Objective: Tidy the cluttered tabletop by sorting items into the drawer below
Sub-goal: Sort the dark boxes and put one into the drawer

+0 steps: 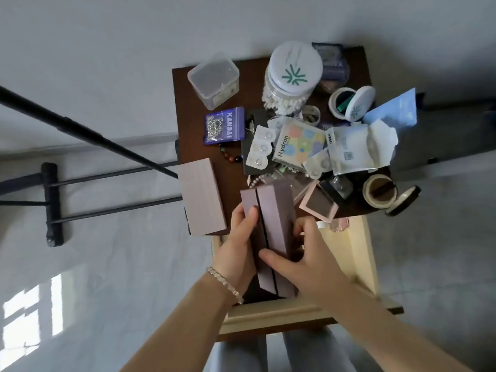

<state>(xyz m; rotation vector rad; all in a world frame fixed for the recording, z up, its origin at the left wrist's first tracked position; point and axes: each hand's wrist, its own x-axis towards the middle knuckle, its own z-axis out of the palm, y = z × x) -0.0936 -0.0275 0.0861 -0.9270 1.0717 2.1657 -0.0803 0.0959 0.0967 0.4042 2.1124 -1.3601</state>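
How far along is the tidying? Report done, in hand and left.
Done: the drawer is pulled open; what it already holds is hidden. In hand: the left hand and right hand hold two long mauve boxes over it. Left: nearly all, including the cotton swab jar, purple pouch and tape rolls.

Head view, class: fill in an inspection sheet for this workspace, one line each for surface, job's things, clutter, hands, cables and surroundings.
Surface: dark table, crowded.
Job's things: mauve box held over the open drawer; second box on the table's left edge.
Clutter: swab jar, clear tub, chain bag, Hydron box, lens packs, tape rolls.
Hands: left hand and right hand both grip the mauve box.
Cables: nothing seen.
Surroundings: pale floor; black rack at left.
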